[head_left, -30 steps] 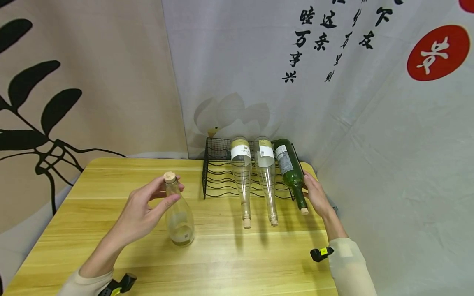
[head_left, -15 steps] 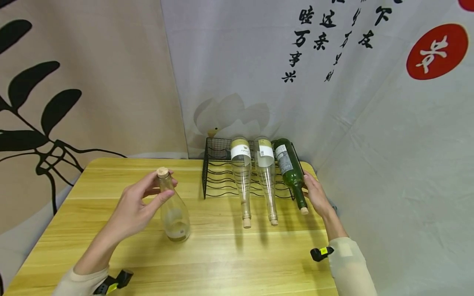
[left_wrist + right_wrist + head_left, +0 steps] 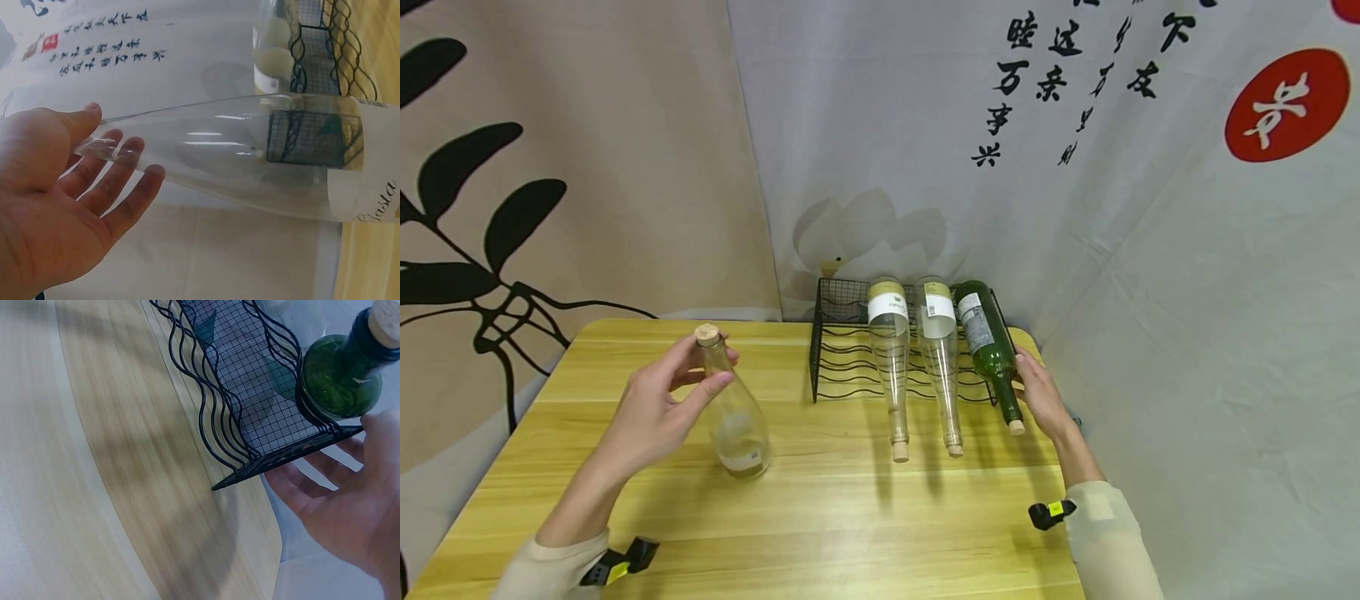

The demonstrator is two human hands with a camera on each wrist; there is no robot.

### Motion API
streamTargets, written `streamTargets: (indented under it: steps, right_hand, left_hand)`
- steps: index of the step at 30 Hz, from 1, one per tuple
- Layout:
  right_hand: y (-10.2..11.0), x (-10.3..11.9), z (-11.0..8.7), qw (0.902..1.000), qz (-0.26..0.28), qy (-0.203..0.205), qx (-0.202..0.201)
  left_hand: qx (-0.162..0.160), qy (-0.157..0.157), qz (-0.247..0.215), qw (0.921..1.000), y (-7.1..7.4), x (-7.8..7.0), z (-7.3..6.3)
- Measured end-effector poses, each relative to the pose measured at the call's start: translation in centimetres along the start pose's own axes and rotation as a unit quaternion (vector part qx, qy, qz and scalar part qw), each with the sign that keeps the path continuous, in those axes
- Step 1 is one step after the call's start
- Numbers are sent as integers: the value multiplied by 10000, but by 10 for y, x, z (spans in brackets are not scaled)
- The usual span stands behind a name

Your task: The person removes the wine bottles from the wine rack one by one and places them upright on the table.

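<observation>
My left hand (image 3: 651,408) holds a clear glass bottle (image 3: 737,421) by its neck, between thumb and fingers, just below the cork stopper (image 3: 707,335). The bottle stands nearly upright, leaning a little, left of the black wire bottle rack (image 3: 842,354). Its curved body and white label (image 3: 378,187) show in the left wrist view. My right hand (image 3: 1041,392) grips the rack's right side panel (image 3: 287,459), thumb at the panel's end and fingers along its outside. Right beside that hand lies a green bottle (image 3: 996,354) on the rack, its corked neck toward me.
Two clear corked bottles, one in the middle (image 3: 891,358) and one to its right (image 3: 940,358), lie on the rack with necks past its front edge. The rack stands at the back of a wooden table (image 3: 865,542). A printed cloth (image 3: 880,150) hangs behind.
My left hand has carried the clear bottle left and slightly toward the back of the table, away from the rack. The right hand, the rack and the lying bottles have not moved.
</observation>
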State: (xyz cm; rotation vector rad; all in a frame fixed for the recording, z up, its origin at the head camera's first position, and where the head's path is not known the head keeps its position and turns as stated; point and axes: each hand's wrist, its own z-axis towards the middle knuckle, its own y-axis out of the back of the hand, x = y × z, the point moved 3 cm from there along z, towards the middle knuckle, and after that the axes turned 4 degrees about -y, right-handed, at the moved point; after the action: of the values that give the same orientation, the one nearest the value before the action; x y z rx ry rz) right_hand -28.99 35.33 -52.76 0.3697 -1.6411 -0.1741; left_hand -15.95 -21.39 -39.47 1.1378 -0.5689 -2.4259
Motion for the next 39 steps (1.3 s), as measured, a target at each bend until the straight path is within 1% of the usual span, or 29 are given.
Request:
streamTargets:
  steps: [15, 32, 36, 39]
  right_hand:
    - [1, -2, 1, 10000, -71, -22, -20]
    - [1, -2, 2, 10000, -23, -14, -50]
    - [1, -2, 2, 10000, -28, -40, -75]
    - [1, -2, 2, 10000, 6, -40, -69]
  left_hand:
    - [-216, 360, 198, 9989, 15, 15, 3]
    - [-324, 548, 556, 9964, 29, 30, 4]
    - [-375, 538, 619, 9959, 33, 35, 6]
    - [-344, 589, 670, 9954, 37, 40, 6]
